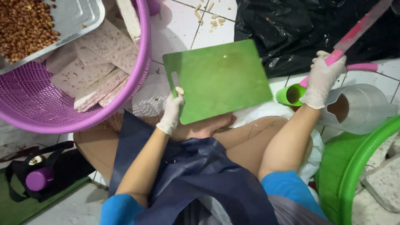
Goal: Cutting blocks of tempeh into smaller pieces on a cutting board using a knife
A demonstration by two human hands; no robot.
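My left hand (171,111), in a white glove, grips the near left edge of a green cutting board (218,77) and holds it tilted up above my lap. My right hand (323,77), also gloved, is closed around the pink handle of a long knife (358,27), whose blade points up to the right over a black plastic bag (300,29). A dark blue apron (196,175) covers my knees.
A purple basket (75,112) with pale slabs stands at the left, with a metal tray (77,18) of brown beans on top. A green basket (350,166) with slabs sits at the right. A green cup (290,95) and clear jug (358,109) lie beside it. Small cut pieces litter the white tiles.
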